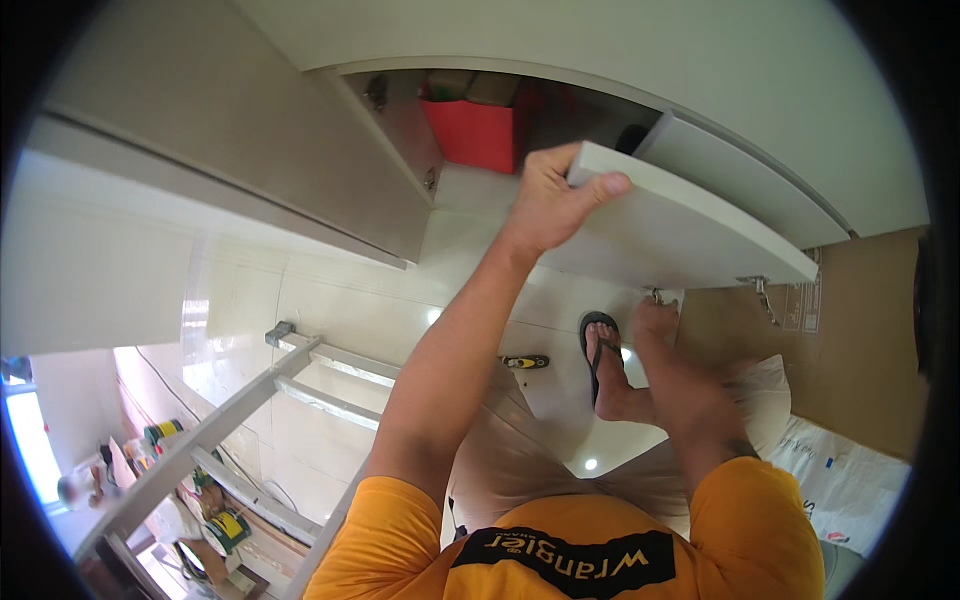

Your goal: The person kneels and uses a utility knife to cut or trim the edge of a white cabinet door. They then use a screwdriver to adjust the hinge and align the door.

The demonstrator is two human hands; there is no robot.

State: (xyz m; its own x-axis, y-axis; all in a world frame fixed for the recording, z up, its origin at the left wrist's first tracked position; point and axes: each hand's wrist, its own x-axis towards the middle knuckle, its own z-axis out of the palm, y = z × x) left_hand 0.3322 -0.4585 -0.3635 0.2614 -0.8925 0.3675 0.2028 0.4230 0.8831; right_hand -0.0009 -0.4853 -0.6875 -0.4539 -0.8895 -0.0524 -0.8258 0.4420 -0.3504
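Cabinet door (pixel 680 225) is gripped by left fingers (pixel 550 162); orange shirt (pixel 560 511) bears lettering (pixel 572 562).

The person wears an orange-yellow T-shirt (pixel 550 506) whose short left sleeve (pixel 385 520) and right sleeve (pixel 755 510) end near the elbows. Across the front runs a broad black panel (pixel 565 570) with yellowish lettering and a tiny emblem. The beige trousers (pixel 515 450) are softly creased over the legs. The visible foot (pixel 612 402) wears a black flip-flop (pixel 588 352) with a dark strap. The left hand (pixel 552 205) and right hand (pixel 656 316) are bare, as are both forearms (pixel 455 340).
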